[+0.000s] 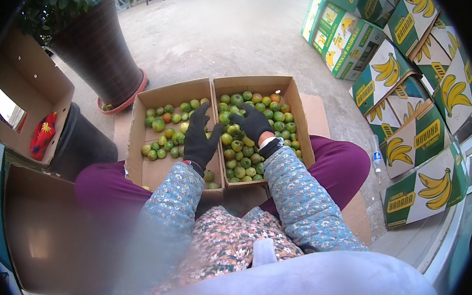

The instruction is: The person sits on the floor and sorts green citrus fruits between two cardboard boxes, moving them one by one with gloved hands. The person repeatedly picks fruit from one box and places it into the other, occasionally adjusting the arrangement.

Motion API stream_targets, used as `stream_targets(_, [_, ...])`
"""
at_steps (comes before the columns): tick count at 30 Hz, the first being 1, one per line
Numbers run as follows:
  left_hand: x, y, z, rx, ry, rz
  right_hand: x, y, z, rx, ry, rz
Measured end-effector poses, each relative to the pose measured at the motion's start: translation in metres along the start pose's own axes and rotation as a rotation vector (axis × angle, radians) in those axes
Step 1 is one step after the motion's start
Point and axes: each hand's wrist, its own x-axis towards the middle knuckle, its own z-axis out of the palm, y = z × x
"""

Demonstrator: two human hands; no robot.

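Observation:
Two cardboard boxes of mostly green tomatoes stand side by side before me. The left cardboard box [169,88] has loosely spread tomatoes [158,125], a few of them orange. In the right cardboard box [255,79] the green tomatoes [278,116] lie close together, with some reddish ones near the far right corner. My left hand [200,138], in a black glove, is over the right side of the left box, its thumb near the shared walls. My right hand [253,123], also black-gloved, reaches onto the tomatoes in the right box. Its fingertips touch or nearly touch them; whether it grips one is unclear.
Stacked banana cartons [414,146] stand at the right, with a plastic bottle [377,157] beside them. A large potted plant [95,50] is at the upper left. An open carton [54,82] holding a red cloth [44,135] rests by a black bucket [84,143].

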Motion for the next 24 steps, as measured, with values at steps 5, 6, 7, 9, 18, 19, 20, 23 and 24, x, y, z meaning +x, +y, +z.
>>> stream_targets(5, [0.002, 0.013, 0.008, 0.115, 0.070, 0.316, -0.005, -0.026, -0.011, 0.214, -0.356, -0.287])
stream_targets(6, [0.002, 0.007, 0.007, 0.103, 0.059, 0.200, -0.004, -0.026, -0.012, 0.139, -0.418, -0.322])
stream_targets(7, [0.003, -0.004, 0.004, 0.090, 0.050, 0.082, -0.003, -0.024, -0.020, 0.058, -0.382, -0.308])
stream_targets(9, [-0.002, -0.034, -0.002, 0.133, 0.046, -0.135, 0.002, -0.012, -0.036, -0.291, -0.375, -0.167])
stream_targets(18, [-0.004, -0.065, 0.000, 0.364, 0.154, -0.323, -0.002, 0.024, 0.000, -0.783, -0.438, 0.085])
stream_targets(19, [-0.002, -0.074, 0.000, 0.213, 0.200, -0.323, 0.002, 0.025, -0.005, -0.752, -0.436, 0.099])
stream_targets(20, [0.000, -0.087, 0.000, 0.062, 0.250, -0.325, 0.005, 0.017, -0.013, -0.725, -0.437, 0.111])
stream_targets(23, [0.004, -0.043, 0.002, -0.236, 0.181, -0.216, 0.005, 0.007, -0.033, -0.422, -0.243, 0.001])
stream_targets(24, [0.006, -0.014, -0.002, -0.298, 0.134, -0.157, 0.007, 0.000, -0.035, -0.290, -0.200, -0.072])
